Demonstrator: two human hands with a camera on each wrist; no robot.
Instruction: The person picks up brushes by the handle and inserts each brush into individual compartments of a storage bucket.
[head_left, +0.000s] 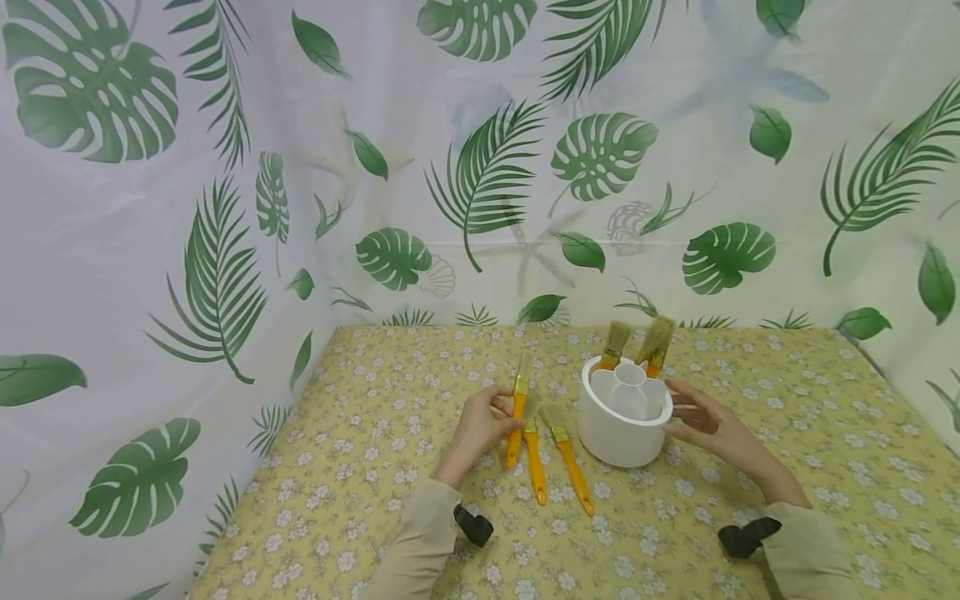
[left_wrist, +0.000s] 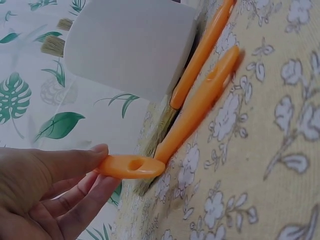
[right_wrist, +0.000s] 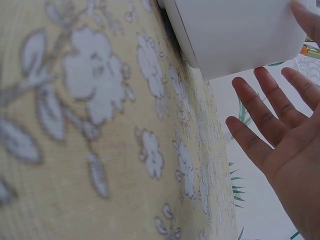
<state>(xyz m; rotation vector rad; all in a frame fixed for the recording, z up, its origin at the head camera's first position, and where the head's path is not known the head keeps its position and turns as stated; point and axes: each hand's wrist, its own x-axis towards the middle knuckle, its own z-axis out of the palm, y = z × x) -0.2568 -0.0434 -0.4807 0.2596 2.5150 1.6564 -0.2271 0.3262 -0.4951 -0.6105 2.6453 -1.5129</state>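
Pinching by the left hand [head_left: 480, 422], thumb against fingers, is applied to a flat paintbrush [head_left: 519, 402] by its handle; this is best tilted clear of two paintbrushes [head_left: 574, 477] lying alongside on floral cloth [head_left: 551, 554]. Rightward, a white divided holder [head_left: 621, 440], containing two bristles-up brushes [head_left: 656, 340], is flanked by the right hand [head_left: 708, 422], loosely spread, grasping nothing; light steadying is advised.

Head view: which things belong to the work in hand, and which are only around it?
Likely in the work:
held brush, in the left hand
two lying brushes
white holder, right hand beside it
two standing brushes inside

Likely only surroundings:
flowered cloth
leaf-print backdrop
black wrist devices
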